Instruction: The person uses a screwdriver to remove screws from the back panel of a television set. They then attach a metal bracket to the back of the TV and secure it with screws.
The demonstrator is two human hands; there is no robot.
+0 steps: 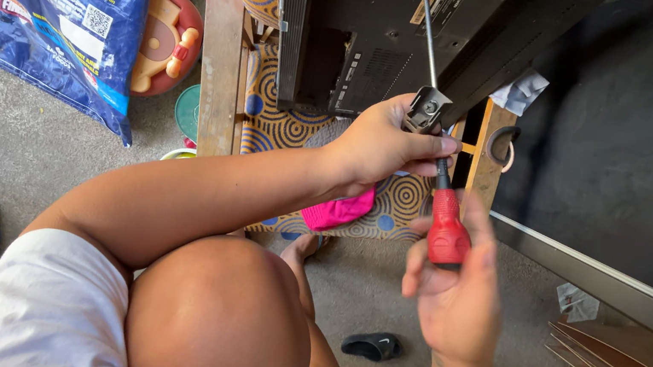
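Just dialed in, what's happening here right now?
A seated person works at the back of a black screen unit that rests on a patterned cloth. The right hand holds a red-handled screwdriver, its long shaft reaching up to the unit's back panel. The left hand pinches a small metal bracket against the shaft.

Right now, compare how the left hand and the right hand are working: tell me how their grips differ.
The left hand pinches a small grey metal bracket in its fingertips, while the right hand wraps a screwdriver's red handle. The left hand sits higher, by the dark device back; the right hand sits lower, above the floor. The left shows its back, the right its palm side. Both meet along the screwdriver's shaft.
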